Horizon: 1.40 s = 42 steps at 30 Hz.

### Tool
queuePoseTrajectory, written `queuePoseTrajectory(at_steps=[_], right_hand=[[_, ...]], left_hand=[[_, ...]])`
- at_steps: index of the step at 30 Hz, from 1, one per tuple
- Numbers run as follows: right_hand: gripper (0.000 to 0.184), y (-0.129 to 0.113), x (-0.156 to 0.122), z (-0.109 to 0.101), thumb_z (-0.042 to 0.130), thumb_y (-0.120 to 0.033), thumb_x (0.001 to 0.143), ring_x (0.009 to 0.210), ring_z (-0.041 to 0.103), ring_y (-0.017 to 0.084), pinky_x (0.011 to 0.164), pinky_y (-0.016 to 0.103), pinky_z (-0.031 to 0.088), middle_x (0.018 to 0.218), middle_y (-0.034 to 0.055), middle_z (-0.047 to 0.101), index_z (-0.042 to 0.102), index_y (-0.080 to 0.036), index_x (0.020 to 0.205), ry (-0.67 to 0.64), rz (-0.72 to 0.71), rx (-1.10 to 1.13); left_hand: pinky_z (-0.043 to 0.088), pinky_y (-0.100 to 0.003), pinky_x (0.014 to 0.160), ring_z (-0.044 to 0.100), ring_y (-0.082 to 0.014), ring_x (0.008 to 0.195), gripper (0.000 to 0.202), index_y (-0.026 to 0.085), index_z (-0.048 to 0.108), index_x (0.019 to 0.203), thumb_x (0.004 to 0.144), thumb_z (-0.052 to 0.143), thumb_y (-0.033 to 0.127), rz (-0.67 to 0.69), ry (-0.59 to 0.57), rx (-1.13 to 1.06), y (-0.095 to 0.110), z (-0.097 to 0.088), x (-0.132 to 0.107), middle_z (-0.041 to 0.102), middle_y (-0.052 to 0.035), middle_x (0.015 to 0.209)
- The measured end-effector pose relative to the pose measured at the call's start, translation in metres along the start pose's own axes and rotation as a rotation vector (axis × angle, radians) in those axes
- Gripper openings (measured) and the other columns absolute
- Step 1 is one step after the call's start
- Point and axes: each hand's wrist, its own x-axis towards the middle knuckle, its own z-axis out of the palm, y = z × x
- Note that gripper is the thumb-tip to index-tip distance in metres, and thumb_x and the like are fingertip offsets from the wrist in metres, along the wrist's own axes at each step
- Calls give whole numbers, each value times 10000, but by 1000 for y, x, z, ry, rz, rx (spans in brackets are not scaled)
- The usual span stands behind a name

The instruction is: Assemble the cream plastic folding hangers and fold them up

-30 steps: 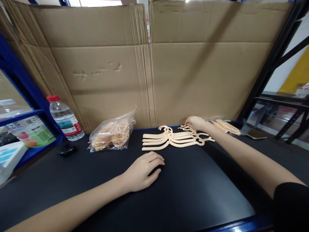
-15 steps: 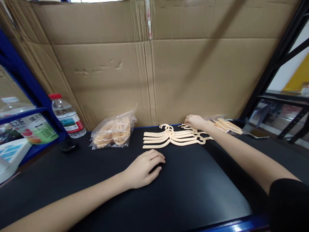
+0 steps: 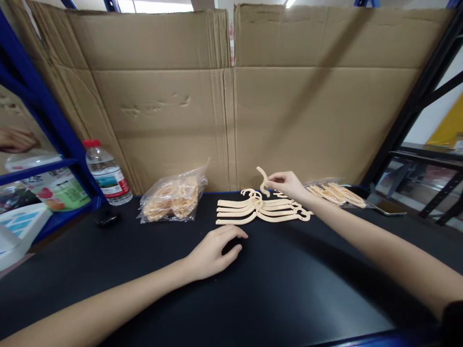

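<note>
Between the fingertips of my right hand, a small curved cream hanger piece is pinched and held up off the table. It hangs above the right side of a row of cream plastic hangers, laid overlapping with their hooks toward the back. More small cream pieces lie partly hidden below and behind the right hand. My left hand rests on the black table in front of the hangers, thumb and fingers apart, holding nothing.
Left of the hangers sits a clear bag of cream parts. A water bottle and a small black object are farther left. On the right lie a bag of long pieces and a phone. Cardboard closes off the back.
My right hand has lifted from the small pieces at the back and moved slightly left, now with a curved hanger piece. The left hand stays in place, its fingers a little more spread.
</note>
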Motion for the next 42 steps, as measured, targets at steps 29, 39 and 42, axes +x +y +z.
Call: queuePoseTrajectory(at_steps=[29, 39, 42], right_hand=[[145, -3, -59, 41, 684, -309, 766, 737, 578, 199, 689, 316, 442, 747, 44, 614, 666, -185, 691, -90, -91, -186], [102, -13, -66, 39, 646, -221, 753, 736, 572, 194, 699, 330, 468, 748, 34, 598, 592, -184, 674, -25, -66, -102], [115, -21, -74, 29, 588, -245, 795, 668, 575, 165, 642, 298, 486, 710, 16, 603, 549, -193, 701, -25, -56, -47]], left_hand=[[535, -278, 730, 686, -149, 698, 276, 148, 525, 843, 886, 580, 415, -549, 528, -949, 3, 2, 1, 724, -78, 820], [515, -144, 692, 621, -62, 647, 157, 117, 603, 814, 752, 747, 126, -537, 577, -1128, 1, -24, 6, 687, -29, 761], [517, -156, 712, 626, -82, 695, 193, 111, 640, 796, 688, 798, 142, -490, 545, -1140, 1, -27, 5, 668, -14, 746]])
